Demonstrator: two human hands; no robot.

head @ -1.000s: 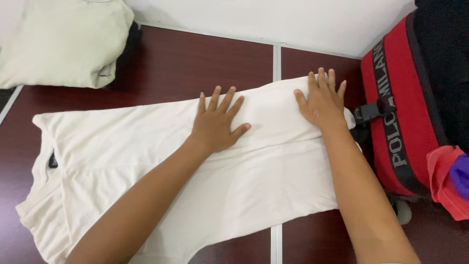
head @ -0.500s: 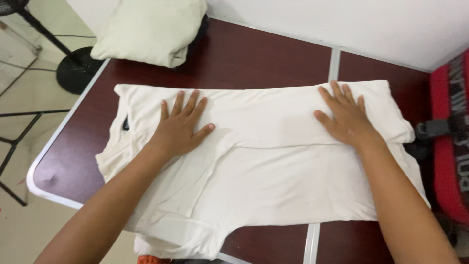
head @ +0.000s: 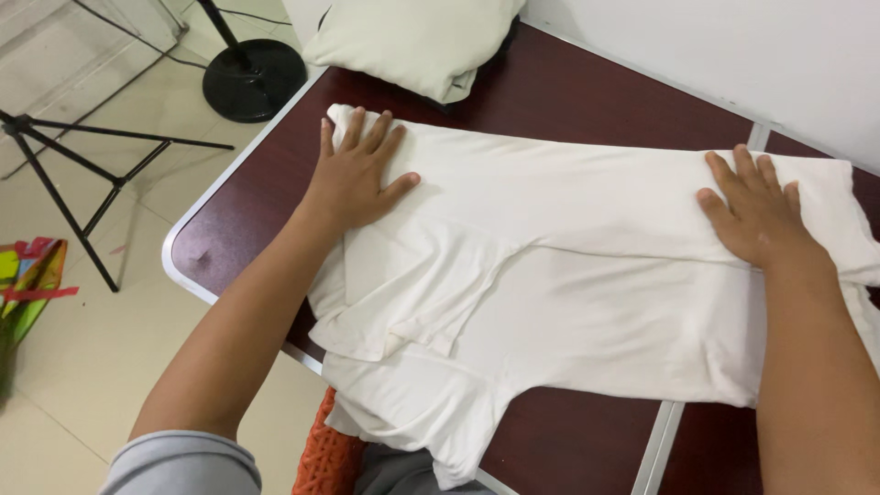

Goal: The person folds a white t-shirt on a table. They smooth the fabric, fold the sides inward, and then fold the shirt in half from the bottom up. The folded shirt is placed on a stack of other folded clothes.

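White, creased, one shirt (head: pixel 568 275) spans the table (head: pixel 220 229); two flat, spread hands: left hand (head: pixel 353 174) at ten o'clock, right hand (head: pixel 756 215) at three.

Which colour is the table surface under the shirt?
Dark reddish-brown table surface, with a pale metal rim, seen from the head view.

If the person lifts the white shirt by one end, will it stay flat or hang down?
The white shirt would probably sag: it shows soft folds and its sleeve droops over the table edge. It looks thin, so likely light. Pushed, it may bunch up rather than slide.
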